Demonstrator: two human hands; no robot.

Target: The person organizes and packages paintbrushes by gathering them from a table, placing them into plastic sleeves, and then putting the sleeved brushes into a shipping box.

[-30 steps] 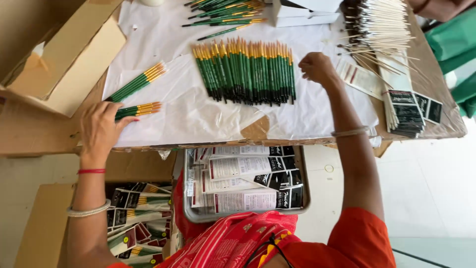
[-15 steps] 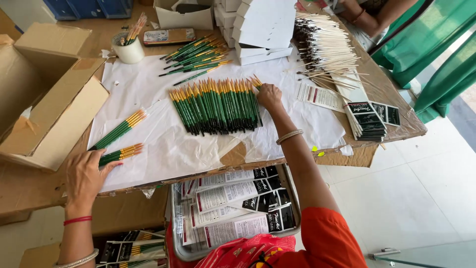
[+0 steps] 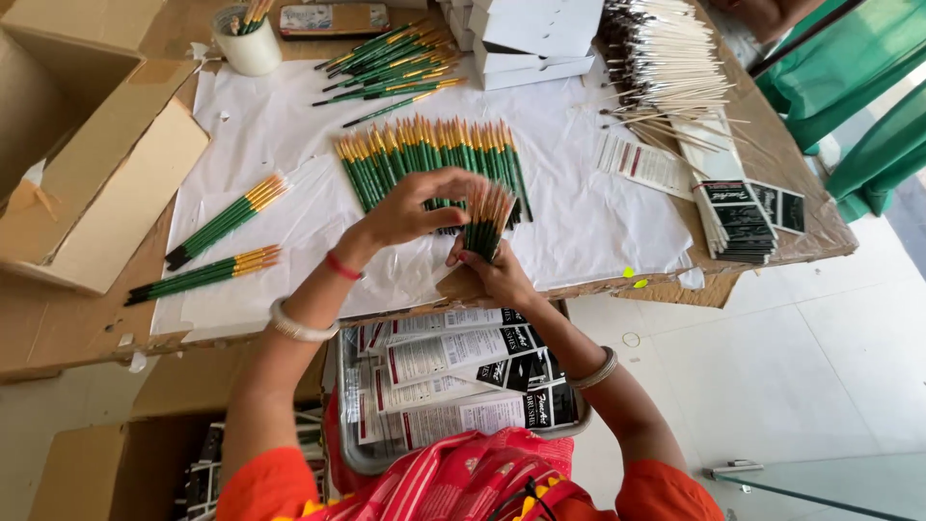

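Head view: right hand (image 3: pixel 497 275) grips a small bunch of green brushes (image 3: pixel 485 224) by the dark lower ends, fingers closed around it, gold ferrules fanning upward. Left hand (image 3: pixel 415 207) sits just above and left of that bunch, fingers curled over the brush tops, touching them; I can't tell if it's pinching any. The bunch is held just above the near edge of the white paper sheet (image 3: pixel 280 125), overlapping the front of the long row of green brushes (image 3: pixel 424 154) laid side by side on the paper. Two smaller bundles (image 3: pixel 217 241) lie at an angle on the left part of the sheet, well apart from the hands. More loose green brushes (image 3: pixel 391 63) sit at the far edge, near a white cup (image 3: pixel 249 43) with brushes in it. White-handled brushes (image 3: pixel 666 58) are piled far right, next to a stack of dark printed cards (image 3: pixel 738 217). Open cardboard box (image 3: pixel 92 164) on the left of the surface (image 3: pixel 77 328). A metal tray (image 3: pixel 352 453) of printed sleeves sits on my lap, below the surface edge.
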